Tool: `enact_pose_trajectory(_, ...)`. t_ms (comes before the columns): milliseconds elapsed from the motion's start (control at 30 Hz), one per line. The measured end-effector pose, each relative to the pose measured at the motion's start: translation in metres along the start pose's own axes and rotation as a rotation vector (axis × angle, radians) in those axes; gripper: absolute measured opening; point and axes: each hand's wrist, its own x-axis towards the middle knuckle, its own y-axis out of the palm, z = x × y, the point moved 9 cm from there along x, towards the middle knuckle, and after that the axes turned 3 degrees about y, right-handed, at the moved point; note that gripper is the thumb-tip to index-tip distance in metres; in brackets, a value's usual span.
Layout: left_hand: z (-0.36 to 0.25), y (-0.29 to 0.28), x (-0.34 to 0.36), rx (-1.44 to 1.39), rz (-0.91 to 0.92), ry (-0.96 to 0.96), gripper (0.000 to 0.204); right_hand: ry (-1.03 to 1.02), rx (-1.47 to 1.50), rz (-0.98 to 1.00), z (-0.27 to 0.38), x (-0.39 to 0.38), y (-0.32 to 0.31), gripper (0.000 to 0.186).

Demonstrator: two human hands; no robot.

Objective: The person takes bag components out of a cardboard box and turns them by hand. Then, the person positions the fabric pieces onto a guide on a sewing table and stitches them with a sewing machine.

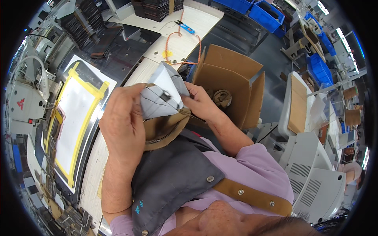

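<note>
Both my hands hold up a sewn fabric piece [155, 103], pale grey with dark lines on its outer face and a white inside. Its brown fabric part [167, 131] hangs in a curve below. My left hand [124, 122] grips the left edge, fingers bent behind it and partly hidden. My right hand [200, 101] pinches the right side near the top of the brown part. Just beyond my right hand, an open cardboard box [230, 59] contains a rolled brown fabric piece [221, 98].
Left is a sewing machine [25, 104] with a yellow-taped plate [103, 89]. Blue thread snips [187, 28] and an orange cord [167, 42] lie on the white table [204, 16]. Stacks of dark pieces [157, 8] stand behind. Blue bins [267, 17] are farther right.
</note>
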Motion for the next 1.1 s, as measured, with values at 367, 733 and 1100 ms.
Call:
enact_pose_trajectory(367,0.121,-0.005,-0.030,-0.210,-0.143,-0.363,0.019,0.091,0.313,-0.004,-0.005,-0.001,0.004,0.028)
enact_pose_trajectory(733,0.100,0.024,-0.031,-0.518,0.076,-0.440,0.019,0.097,-0.067,-0.138,-0.002,-0.011,-0.031,0.019)
enact_pose_trajectory(1100,0.017,0.152,-0.014,-0.084,0.537,0.074,0.009,-0.093,-0.267,-0.701,0.039,-0.075,-0.177,0.020)
